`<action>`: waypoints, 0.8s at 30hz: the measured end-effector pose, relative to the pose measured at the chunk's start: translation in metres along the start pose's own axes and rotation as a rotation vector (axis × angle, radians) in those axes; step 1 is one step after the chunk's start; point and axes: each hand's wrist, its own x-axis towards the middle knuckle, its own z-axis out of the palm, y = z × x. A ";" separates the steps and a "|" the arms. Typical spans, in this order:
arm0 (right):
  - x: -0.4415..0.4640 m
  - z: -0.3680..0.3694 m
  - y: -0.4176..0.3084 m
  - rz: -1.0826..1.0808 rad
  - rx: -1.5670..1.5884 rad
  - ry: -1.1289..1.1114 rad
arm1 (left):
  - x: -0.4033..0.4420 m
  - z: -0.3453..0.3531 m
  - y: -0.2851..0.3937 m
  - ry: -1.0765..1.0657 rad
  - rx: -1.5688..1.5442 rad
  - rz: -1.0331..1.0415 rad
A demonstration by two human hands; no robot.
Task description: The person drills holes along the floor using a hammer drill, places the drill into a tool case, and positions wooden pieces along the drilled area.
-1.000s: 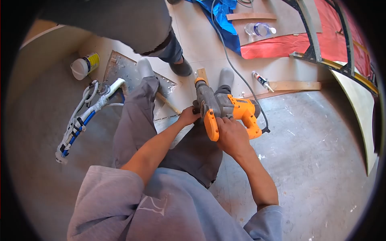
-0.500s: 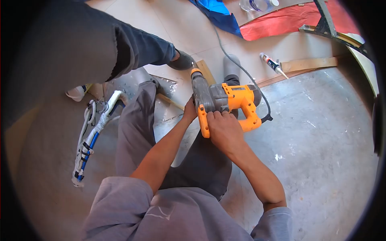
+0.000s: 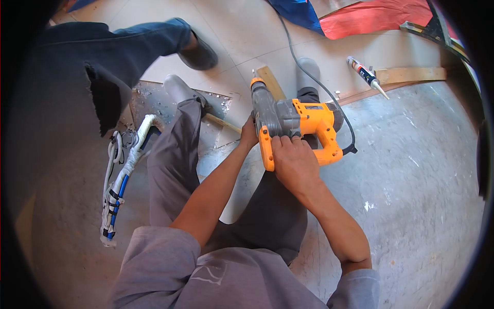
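Note:
An orange and black rotary hammer [image 3: 311,116] lies across the front of my body above my legs, its chuck [image 3: 257,81] pointing away from me. My left hand [image 3: 249,133] grips its left side, with the fingers mostly hidden behind the dark housing. On the near side of the housing, between the orange side handle [image 3: 266,148] and the rear handle, my right hand [image 3: 296,158] is closed with its fingers curled against the tool. The grey power cord [image 3: 292,49] runs from the rear handle up past my right foot.
Another person's leg [image 3: 149,44] stands at upper left. A white-wrapped blue tool [image 3: 121,185] lies left of my leg. Wooden strips [image 3: 271,82], a sealant tube [image 3: 366,76], red sheeting [image 3: 378,19] and blue sheeting [image 3: 301,15] are ahead. Debris lies around a floor cutout [image 3: 149,98].
The other person's leg and foot have shifted left and away, uncovering more of the debris and my left shoe. Both my hands keep hold of the rotary hammer; the view has shifted slightly.

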 end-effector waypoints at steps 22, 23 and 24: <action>0.046 0.024 -0.023 0.019 -0.012 -0.070 | 0.018 -0.035 0.035 0.042 0.181 0.087; 0.046 0.023 -0.024 0.021 -0.014 -0.072 | 0.014 -0.038 0.045 0.034 0.188 0.056; 0.047 0.023 -0.024 0.026 -0.007 -0.069 | 0.014 -0.038 0.049 0.024 0.194 0.027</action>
